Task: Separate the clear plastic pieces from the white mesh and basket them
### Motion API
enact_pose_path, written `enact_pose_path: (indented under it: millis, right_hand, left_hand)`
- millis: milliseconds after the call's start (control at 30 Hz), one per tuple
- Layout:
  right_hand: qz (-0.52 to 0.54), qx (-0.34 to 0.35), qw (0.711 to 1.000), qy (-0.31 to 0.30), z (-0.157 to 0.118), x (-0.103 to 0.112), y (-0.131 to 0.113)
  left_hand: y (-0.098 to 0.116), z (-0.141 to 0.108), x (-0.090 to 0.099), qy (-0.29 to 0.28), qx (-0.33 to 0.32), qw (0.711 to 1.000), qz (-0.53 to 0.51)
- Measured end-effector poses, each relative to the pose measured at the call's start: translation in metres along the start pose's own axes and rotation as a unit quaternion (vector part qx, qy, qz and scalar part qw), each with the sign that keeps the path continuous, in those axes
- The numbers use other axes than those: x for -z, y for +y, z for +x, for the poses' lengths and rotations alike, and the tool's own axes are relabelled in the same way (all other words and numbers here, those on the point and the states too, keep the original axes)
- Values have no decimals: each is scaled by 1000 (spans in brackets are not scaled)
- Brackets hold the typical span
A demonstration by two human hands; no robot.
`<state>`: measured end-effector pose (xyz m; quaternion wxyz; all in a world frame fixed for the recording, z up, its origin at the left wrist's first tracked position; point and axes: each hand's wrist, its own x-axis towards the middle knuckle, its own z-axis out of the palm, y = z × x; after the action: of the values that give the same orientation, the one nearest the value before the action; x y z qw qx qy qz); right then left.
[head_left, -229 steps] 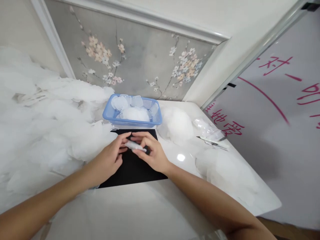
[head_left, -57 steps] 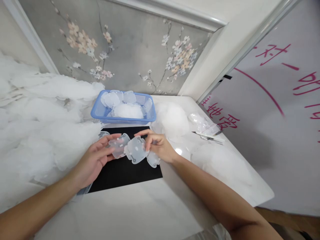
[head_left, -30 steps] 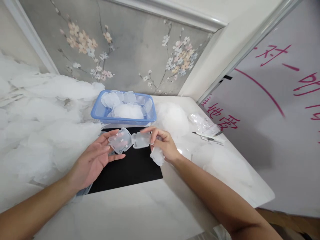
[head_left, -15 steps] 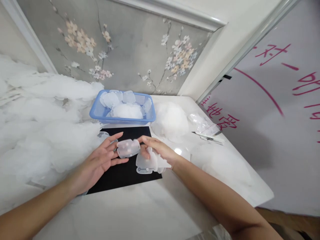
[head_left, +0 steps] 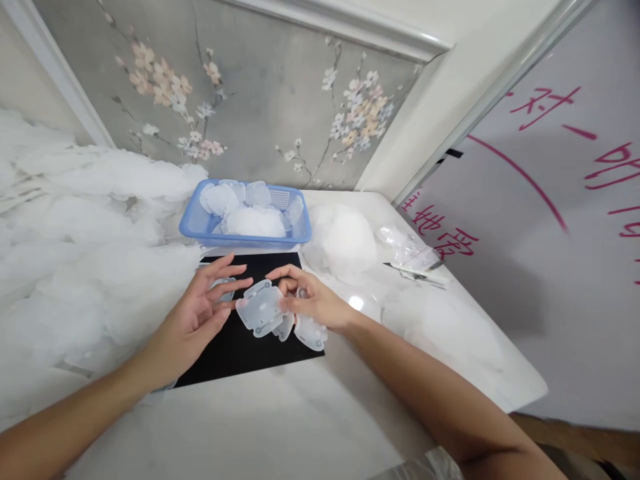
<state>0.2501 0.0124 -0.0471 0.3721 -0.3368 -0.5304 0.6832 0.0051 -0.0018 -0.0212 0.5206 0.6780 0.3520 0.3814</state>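
Note:
Several translucent plastic pieces (head_left: 260, 309), flat with notched edges and small holes, are pinched in my right hand (head_left: 307, 297) over the black mat (head_left: 225, 360). One piece faces up toward the left; others hang below and behind my fingers. My left hand (head_left: 197, 313) is just to the left, fingers spread, with a fingertip at or near the left edge of the front piece. Another translucent piece (head_left: 225, 288) shows partly behind my left fingers. What lies under my left palm is hidden.
A blue basket (head_left: 240, 241) with similar pieces stands behind the mat. A large heap of translucent pieces (head_left: 90, 267) covers the left side. A white pile (head_left: 343, 243), clear plastic bags (head_left: 405, 247) and a thin pointed tool (head_left: 415, 273) lie right. A whiteboard (head_left: 550, 300) stands beyond.
The piece that was between both hands is now in my right hand, turned face up with the others. My left hand has shifted slightly and its fingers have spread.

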Motion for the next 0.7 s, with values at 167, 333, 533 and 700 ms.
enact_pose_path:
  millis: [167,333,533,700]
  right_hand:
    - [-7,0,1000,-1,-1,-1,1]
    - [-7,-15,1000,15,1,0,3]
    - [-22,1,1000,14,1,3,6]
    - [-21,5,1000,16,0,2,6]
  left_hand:
    - [-1,0,-2,-5,-8,1000,13]
    - [4,2,4,-10,-51,987,155]
    - [2,15,34,-20,-149,826,544]
    - [-11,16,39,-104,-97,765,628]
